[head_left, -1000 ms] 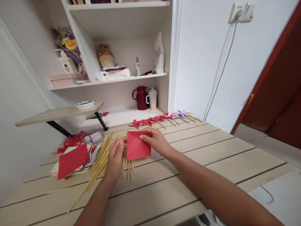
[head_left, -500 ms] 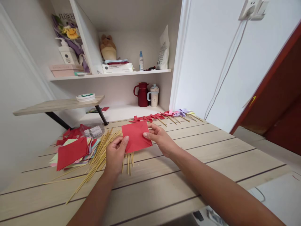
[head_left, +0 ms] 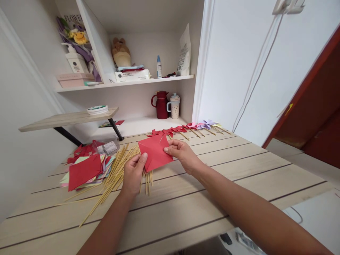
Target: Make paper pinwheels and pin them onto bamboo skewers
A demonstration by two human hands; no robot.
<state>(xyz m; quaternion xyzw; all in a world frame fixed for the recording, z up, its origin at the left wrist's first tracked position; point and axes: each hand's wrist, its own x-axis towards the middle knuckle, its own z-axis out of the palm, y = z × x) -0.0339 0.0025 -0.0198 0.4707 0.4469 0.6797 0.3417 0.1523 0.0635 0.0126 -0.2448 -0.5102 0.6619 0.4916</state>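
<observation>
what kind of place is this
Most likely a room in a home, set up for paper craft. White built-in shelves hold a plush toy and a red jug, and the wooden table carries bamboo sticks and finished paper pinwheels.

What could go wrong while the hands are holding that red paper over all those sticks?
The red paper square is pinched only at its edges by the left hand and right hand, so it might crumple or tear. The loose wooden sticks lie right under the hands; a nudge could perhaps roll some toward the table edge.
</observation>
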